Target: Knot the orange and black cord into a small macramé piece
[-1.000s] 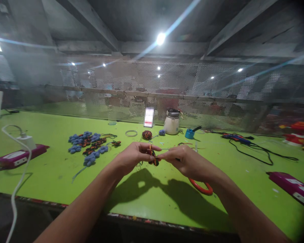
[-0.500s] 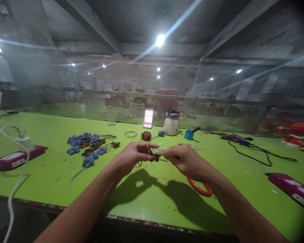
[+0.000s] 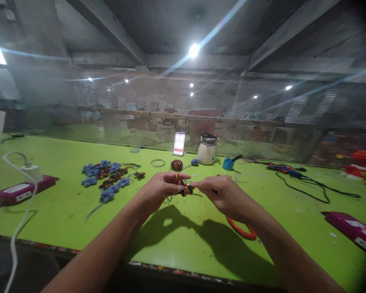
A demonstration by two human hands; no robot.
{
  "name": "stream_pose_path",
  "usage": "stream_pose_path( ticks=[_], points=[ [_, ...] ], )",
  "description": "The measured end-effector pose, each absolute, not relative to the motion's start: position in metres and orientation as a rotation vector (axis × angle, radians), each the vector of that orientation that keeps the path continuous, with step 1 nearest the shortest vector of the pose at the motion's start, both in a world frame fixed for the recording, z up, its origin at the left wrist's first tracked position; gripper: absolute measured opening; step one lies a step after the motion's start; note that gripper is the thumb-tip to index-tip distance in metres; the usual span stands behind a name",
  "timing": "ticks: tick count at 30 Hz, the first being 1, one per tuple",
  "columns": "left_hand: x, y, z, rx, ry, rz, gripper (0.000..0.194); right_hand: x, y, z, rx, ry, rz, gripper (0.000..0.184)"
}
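Note:
Pinched in my left hand (image 3: 161, 189) is a small black-and-orange crochet piece (image 3: 187, 190), with yarn looped over a raised finger. My right hand (image 3: 221, 191) is closed around a crochet hook (image 3: 214, 191); only bits of its dark handle show, and its tip meets the crochet piece. Behind my hands sits a dark multicoloured yarn ball (image 3: 177, 165), with a small blue ball of yarn (image 3: 194, 162) to its right. Blue crochet flowers (image 3: 107, 193) and black-and-orange crochet flowers (image 3: 118, 175) lie in a cluster left of my left hand.
Under my right wrist lies a red-orange ring handle (image 3: 242, 231), partly hidden. Farther back stand a phone (image 3: 179, 143), a pale jar (image 3: 206, 151) and a blue pot (image 3: 228, 164). Purple power strips (image 3: 26, 190) flank the green table (image 3: 173, 248); a corded tool (image 3: 285, 169) lies right.
My hands stay in nearly the same place. The crochet piece has turned slightly between my fingers, and the whole view has shifted a little.

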State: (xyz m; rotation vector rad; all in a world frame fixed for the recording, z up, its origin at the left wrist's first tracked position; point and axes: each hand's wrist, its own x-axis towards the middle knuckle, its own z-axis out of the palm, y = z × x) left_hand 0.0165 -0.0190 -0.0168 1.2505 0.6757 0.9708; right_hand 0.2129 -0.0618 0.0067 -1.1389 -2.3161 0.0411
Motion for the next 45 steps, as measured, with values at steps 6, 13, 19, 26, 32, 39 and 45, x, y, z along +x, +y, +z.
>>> stream_pose_path(
  ticks=[6, 13, 19, 26, 32, 39, 45],
  points=[
    [0.016, -0.019, -0.016, 1.223, 0.665, 0.968, 0.037, 0.211, -0.066, 0.010, -1.188, -2.368, -0.062, 0.033],
    [0.018, -0.020, -0.016, 1.275, 0.637, 0.993, 0.040, 0.210, -0.066, 0.009, -1.214, -2.376, -0.120, 0.036],
    [0.017, -0.018, -0.017, 1.219, 0.609, 0.973, 0.034, 0.210, -0.066, 0.005, -1.222, -2.446, -0.346, 0.046],
    [0.017, -0.016, -0.018, 1.140, 0.614, 0.977, 0.031, 0.213, -0.068, 0.006, -1.210, -2.469, -0.410, 0.047],
    [0.017, -0.017, -0.018, 1.153, 0.606, 0.971, 0.034, 0.213, -0.069, 0.007, -1.197, -2.476, -0.399, 0.048],
    [0.019, -0.019, -0.018, 1.143, 0.579, 0.994, 0.030, 0.213, -0.073, 0.007, -1.228, -2.495, -0.459, 0.052],
    [0.019, -0.018, -0.018, 1.138, 0.571, 1.005, 0.029, 0.214, -0.070, 0.009, -1.158, -2.461, -0.356, 0.047]
  ],
)
